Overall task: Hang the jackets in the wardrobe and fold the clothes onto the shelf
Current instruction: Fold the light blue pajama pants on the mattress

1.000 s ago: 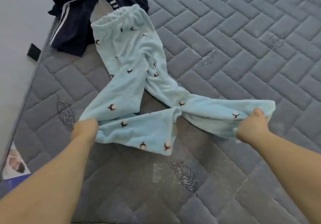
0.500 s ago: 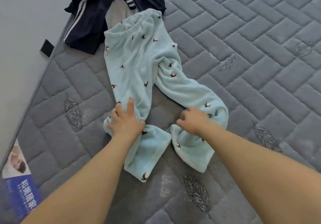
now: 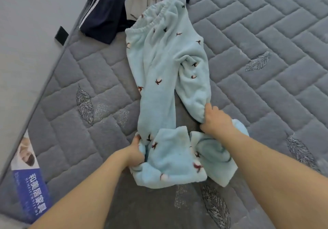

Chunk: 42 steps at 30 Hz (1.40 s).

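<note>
Two legs of the pale blue fleece trousers (image 3: 165, 72) run from the elastic waistband at the far end down toward me, so the long axis lies away from my body along the mattress (image 3: 266, 42), cuffs nearest. My left hand (image 3: 135, 153) has its fingers curled into the doubled-up cuff of the left leg, gripping the bunched fabric. My right hand (image 3: 215, 119) pinches the right leg a little farther up, with that leg's cuff spilling out below my wrist. Both hands sit at the near end, well apart from the waistband, so I judge the next fold has to travel away from me, carrying the cuffs up toward the waist; neither hand is clearly closer to it. Beyond the waistband, touching it, lies a navy jacket with white stripes (image 3: 106, 10), not yet hung. At the mattress's left edge I see a blue printed label (image 3: 30, 189).
</note>
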Motion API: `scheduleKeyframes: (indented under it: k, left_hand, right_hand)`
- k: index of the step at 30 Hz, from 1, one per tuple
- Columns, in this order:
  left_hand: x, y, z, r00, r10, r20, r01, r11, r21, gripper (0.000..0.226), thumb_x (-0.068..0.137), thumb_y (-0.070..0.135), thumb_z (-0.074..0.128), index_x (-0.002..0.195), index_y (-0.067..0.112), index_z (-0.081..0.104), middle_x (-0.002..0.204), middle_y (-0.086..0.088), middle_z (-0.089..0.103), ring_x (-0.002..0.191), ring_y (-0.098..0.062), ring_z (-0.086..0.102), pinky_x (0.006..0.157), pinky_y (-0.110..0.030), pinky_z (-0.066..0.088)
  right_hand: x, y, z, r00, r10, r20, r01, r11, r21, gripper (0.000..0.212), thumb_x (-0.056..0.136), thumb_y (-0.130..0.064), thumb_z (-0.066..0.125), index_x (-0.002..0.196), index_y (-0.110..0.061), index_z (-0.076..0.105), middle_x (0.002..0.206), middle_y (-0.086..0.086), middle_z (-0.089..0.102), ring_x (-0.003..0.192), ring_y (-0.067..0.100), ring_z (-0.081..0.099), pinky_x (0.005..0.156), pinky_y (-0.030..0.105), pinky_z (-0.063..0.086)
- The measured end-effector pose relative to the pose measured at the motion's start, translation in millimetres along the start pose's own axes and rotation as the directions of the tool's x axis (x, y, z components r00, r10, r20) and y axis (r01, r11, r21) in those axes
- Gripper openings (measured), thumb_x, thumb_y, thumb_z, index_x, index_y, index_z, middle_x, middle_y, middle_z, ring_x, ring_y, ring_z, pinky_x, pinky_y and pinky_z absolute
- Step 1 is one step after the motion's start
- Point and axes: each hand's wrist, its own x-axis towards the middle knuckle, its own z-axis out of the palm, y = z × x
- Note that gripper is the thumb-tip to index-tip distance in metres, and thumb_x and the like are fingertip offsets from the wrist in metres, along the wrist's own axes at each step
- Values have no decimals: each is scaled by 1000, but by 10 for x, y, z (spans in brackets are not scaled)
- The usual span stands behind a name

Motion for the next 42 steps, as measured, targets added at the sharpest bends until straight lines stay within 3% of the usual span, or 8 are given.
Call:
scheduleKeyframes:
  k: [5, 12, 16, 24, 29, 33, 38, 42]
  left_hand:
    - [-198, 347, 154, 858, 362, -365, -16, 730, 684, 75, 85, 41, 54, 146, 21, 15, 154, -11, 7, 142, -35, 11, 113, -60, 19]
    - [-129, 943, 355, 600, 687, -410, -168, 610, 775, 77, 83, 24, 54, 149, 23, 15, 159, -11, 1, 147, -32, 3, 120, -51, 4]
    - [34, 1572, 424, 528, 802, -281, -223, 450, 865, 81, 86, 23, 55, 154, 33, 11, 163, -8, -6, 150, -31, -5, 121, -52, 5]
    - [-159, 2575, 986, 293, 942, -167, -335, 265, 904, 28, 86, 20, 59, 112, 10, 62, 135, -13, 52, 121, -38, 50, 109, -59, 27]
    - [-211, 2591, 1467, 790, 614, -11, -171, 236, 957, 15, 91, 24, 49, 97, 13, 58, 104, -5, 53, 89, -26, 53, 76, -37, 41]
    - [-120, 2904, 1637, 537, 840, -81, -282, 269, 921, 18, 87, 12, 47, 105, 13, 48, 121, -9, 51, 104, -30, 49, 75, -40, 43]
    - [108, 3266, 1738, 623, 766, 158, -191, -47, 981, 61, 91, 14, 43, 149, 25, 33, 163, -1, 10, 151, -32, 0, 121, -55, 2]
    - [175, 3307, 1697, 517, 795, 318, -131, -293, 947, 33, 82, 23, 50, 113, 21, 61, 124, -4, 49, 121, -30, 45, 119, -49, 15]
  right_hand:
    - [-394, 127, 43, 958, 143, 248, -180, 974, 134, 109, 77, -58, 60, 155, -23, -7, 145, 13, 34, 130, 39, 35, 102, 47, 38]
    - [-812, 910, 30, 887, 156, 434, -410, 696, 589, 33, 73, -33, 73, 103, -20, 65, 102, 3, 68, 94, 22, 64, 90, 44, 53]
    - [-1026, 991, -97, 985, 93, 144, -169, 660, 732, 28, 75, -34, 69, 99, -23, 61, 92, -3, 68, 87, 21, 66, 70, 40, 54]
    - [-1515, 2001, -653, 791, -97, -605, -7, 986, -167, 42, 52, -4, 83, 86, -4, 57, 87, 17, 58, 72, 36, 56, 60, 40, 40]
    - [-1916, 2584, -250, 990, 136, 26, -131, 981, -142, 24, 86, -30, 59, 105, -16, 55, 117, 5, 54, 106, 30, 54, 82, 37, 40]
    - [-1943, 2907, 147, 946, 294, 133, -302, 952, 40, 27, 97, -33, 41, 116, -17, 50, 126, 6, 50, 115, 26, 49, 86, 36, 41]
    - [-1507, 3021, 359, 974, 223, -25, -224, 974, -27, 82, 87, -27, 53, 153, -23, 5, 160, 7, 0, 148, 30, 7, 118, 48, 17]
    - [-1205, 3082, 432, 979, 204, -14, -201, 949, -243, 90, 89, -25, 55, 155, -22, -6, 161, 7, -10, 149, 32, -10, 119, 54, -2]
